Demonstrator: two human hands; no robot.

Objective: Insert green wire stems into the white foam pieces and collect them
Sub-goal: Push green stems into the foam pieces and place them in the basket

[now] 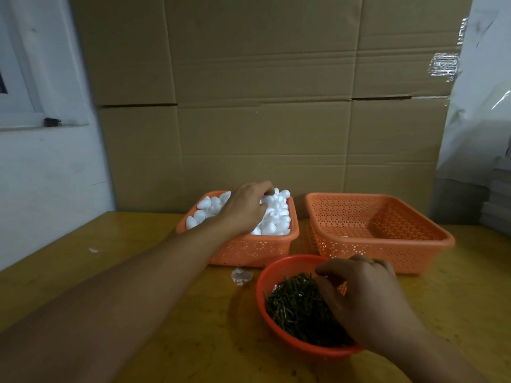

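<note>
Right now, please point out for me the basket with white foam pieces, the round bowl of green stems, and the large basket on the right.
foam basket [249, 248], head view, on its perforated front wall.
stem bowl [261, 283], head view, on its left rim.
large basket [359, 214], head view, on its inner back wall.

The round bowl [279, 331] sits on the table [171, 313], nearest the person, with the wire stems [296, 305] in it. Behind the bowl and to its left stands a basket [249, 251] with the foam pieces [273, 217] in it. Behind the bowl and to its right stands a larger basket [387, 244]. Just left of the bowl lies a scrap [242, 275]. Cardboard boxes [262, 92] rise behind both baskets.
</note>
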